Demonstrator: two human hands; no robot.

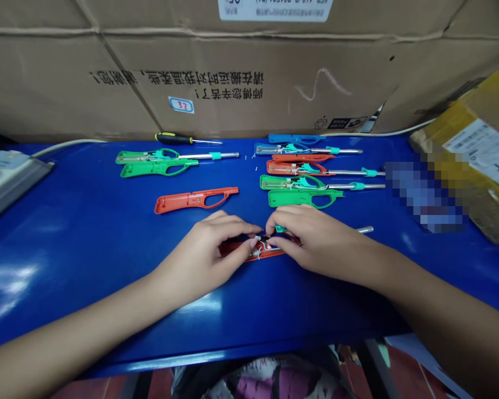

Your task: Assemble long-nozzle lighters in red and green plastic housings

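Observation:
An opened red long-nosed lighter (270, 254) lies in front of me, with white wires and small parts showing inside its handle shell. My left hand (218, 244) is closed on its left part, thumb and forefinger pinched at a small white and black piece inside. From the other side my right hand (311, 238) closes over the lighter's middle, fingertips near that same piece. A bit of teal (280, 228) shows under the right fingers. The metal tube's tip (366, 229) sticks out past that hand. Just beyond the left hand rests a red shell half (178, 203).
Opened lighters lie in rows beyond my hands: green (143, 157) at left; blue (270, 148), red (280, 168) and green (274, 183) at right. A screwdriver (174, 138) lies before a large carton (233, 61). A power strip (12, 172) and a taped box (474, 144) flank the blue table (87, 238).

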